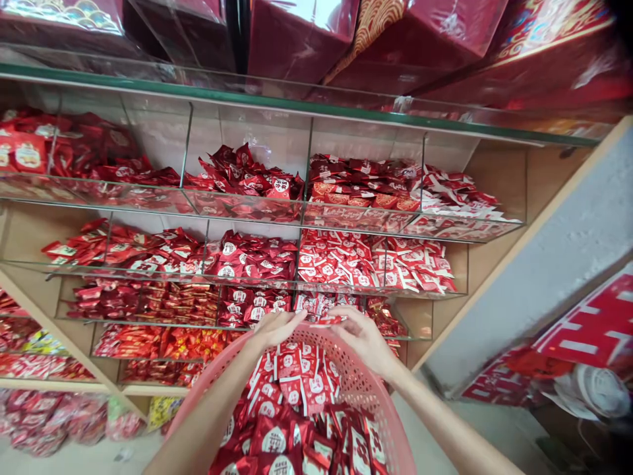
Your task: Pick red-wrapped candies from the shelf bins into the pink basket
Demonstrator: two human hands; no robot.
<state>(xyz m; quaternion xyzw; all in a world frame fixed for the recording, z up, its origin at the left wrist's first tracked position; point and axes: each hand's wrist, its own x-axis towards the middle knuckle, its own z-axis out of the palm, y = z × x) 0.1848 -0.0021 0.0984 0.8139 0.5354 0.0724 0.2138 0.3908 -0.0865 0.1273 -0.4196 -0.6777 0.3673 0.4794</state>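
Observation:
A pink perforated plastic basket [390, 422] stands below my hands, holding many small red and white candy packets [291, 376] and darker red packets [270, 435]. My left hand [277, 328] is over the far left rim, its visible fingers stretched out to the right with nothing seen in them; some fingers are partly hidden. At the far right rim, my right hand [361, 338] is closed on a small red and white packet [328, 321], pinched between thumb and fingers. Just beyond both hands is a low compartment with more packets [316, 303].
Tiered glass shelves [257, 280] with dividers hold red packets ahead. Large dark red boxes [301, 46] sit on the upper glass shelf [217, 95]. Bagged packets [44, 422] lie on the floor at left. A grey wall [554, 264] and red printed items [593, 323] are at right.

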